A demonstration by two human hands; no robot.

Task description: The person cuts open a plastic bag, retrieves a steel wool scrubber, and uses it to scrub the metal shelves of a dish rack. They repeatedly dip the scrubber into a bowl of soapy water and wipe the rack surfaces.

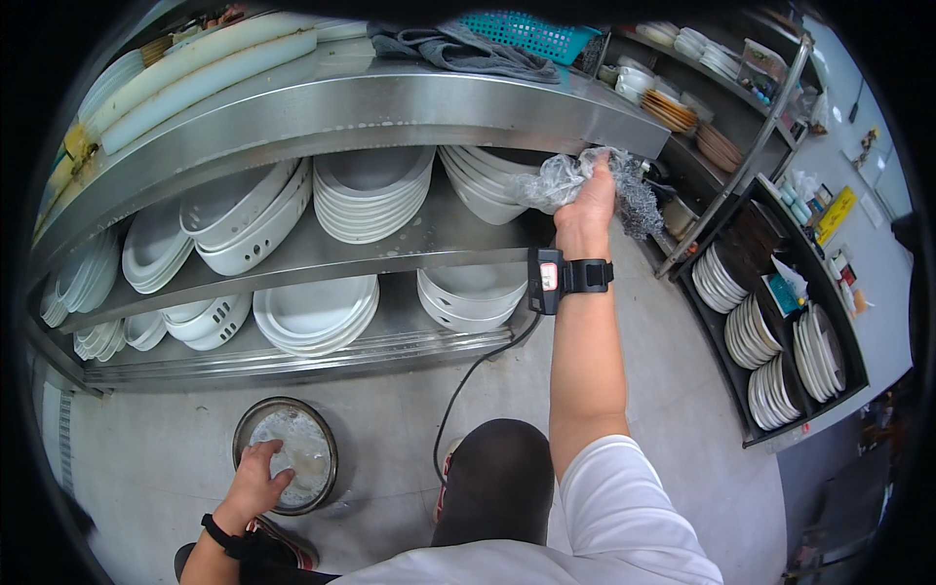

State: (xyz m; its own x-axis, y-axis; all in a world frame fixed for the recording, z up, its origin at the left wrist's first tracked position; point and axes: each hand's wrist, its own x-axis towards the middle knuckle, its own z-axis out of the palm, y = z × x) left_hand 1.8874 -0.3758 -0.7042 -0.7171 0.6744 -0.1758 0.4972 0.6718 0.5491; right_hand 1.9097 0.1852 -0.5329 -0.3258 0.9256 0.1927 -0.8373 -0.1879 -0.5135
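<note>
My right hand is raised at the right end of the steel counter, just under its edge. It grips crumpled clear plastic film, and a silvery mesh scourer hangs beside the hand; whether the fingers hold that too is hidden. Low at the left, my left hand hovers over or touches a round metal bowl on the floor, its thumb and fingers apart. Cloudy, foamy water fills the bowl. Stacked white bowls stand on the shelf beside my right hand.
Below the counter, two steel shelves bear stacked white plates and bowls. A grey cloth and teal basket lie on top. At right stand a metal rack and a black cabinet with plates. A black cable hangs from my right wrist.
</note>
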